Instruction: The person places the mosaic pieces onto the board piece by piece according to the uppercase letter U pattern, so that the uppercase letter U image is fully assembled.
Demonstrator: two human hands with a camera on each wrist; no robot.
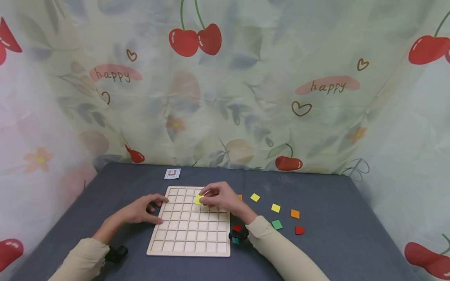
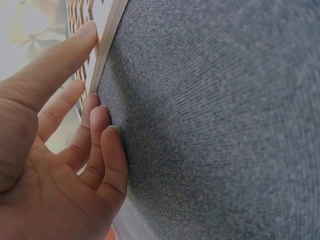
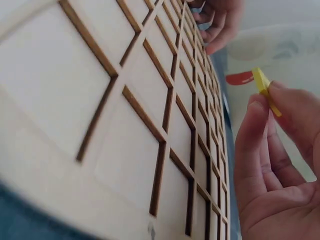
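A pale wooden grid board with square recesses lies on the dark table. Over its far right part, my right hand pinches a yellow square tile between thumb and fingers. In the right wrist view the tile is seen edge-on, held above the board's surface. My left hand rests at the board's left edge, thumb and fingertips touching it. The left wrist view shows the thumb on the board's rim and the other fingers loosely bent against the edge and cloth.
Right of the board lie loose yellow tiles, an orange tile, a green tile and a red rounded piece. Another orange piece and a red one are partly hidden by my right arm. A small patterned card lies behind the board.
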